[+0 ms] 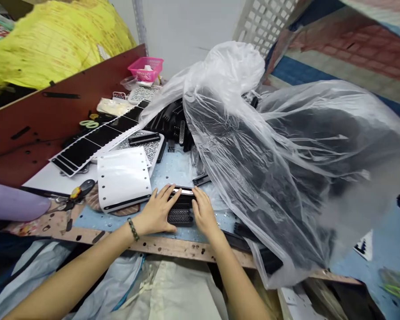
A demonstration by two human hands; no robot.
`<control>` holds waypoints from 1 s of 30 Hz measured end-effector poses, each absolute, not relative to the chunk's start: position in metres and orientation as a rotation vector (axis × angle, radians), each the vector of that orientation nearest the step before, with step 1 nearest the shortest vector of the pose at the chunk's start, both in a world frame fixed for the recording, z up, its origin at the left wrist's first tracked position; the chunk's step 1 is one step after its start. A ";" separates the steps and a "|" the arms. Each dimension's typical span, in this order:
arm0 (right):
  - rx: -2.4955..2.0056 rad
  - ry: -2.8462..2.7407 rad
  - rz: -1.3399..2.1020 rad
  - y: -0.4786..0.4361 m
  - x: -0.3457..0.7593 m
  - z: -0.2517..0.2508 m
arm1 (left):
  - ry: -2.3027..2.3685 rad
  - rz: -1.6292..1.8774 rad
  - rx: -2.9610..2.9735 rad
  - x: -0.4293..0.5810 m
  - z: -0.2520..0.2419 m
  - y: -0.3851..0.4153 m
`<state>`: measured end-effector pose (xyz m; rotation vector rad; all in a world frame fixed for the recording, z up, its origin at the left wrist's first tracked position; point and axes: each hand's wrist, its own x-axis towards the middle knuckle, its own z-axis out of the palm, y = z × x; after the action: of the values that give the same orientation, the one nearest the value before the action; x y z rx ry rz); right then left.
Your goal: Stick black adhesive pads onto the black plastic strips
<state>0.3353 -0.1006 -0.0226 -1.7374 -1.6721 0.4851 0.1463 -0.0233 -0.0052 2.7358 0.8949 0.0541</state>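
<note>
Both hands rest on a small black perforated part (181, 212) lying on the blue work surface (173, 171) near the table's front edge. My left hand (158, 210) presses on its left side with fingers spread flat. My right hand (203, 212) lies on its right side, fingers extended along the part. A thin shiny strip (183, 191) sits along the part's far edge, under my fingertips. A beaded bracelet is on my left wrist.
A big clear plastic bag (286, 169) of black parts fills the right half of the table. A white sheet with holes (123, 178), scissors (75, 195), a long strip of black labels (93, 140), a tray of small screws (143, 93) and a pink basket (146, 68) lie to the left and behind.
</note>
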 end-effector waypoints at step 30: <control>-1.616 -1.641 0.797 -0.003 0.296 0.006 | 1.820 0.962 1.781 -0.016 0.022 -0.002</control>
<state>0.2955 -0.0034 0.0064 -1.6161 -1.6412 0.7970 -0.0162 -0.0016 0.0219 1.7813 1.8204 0.9623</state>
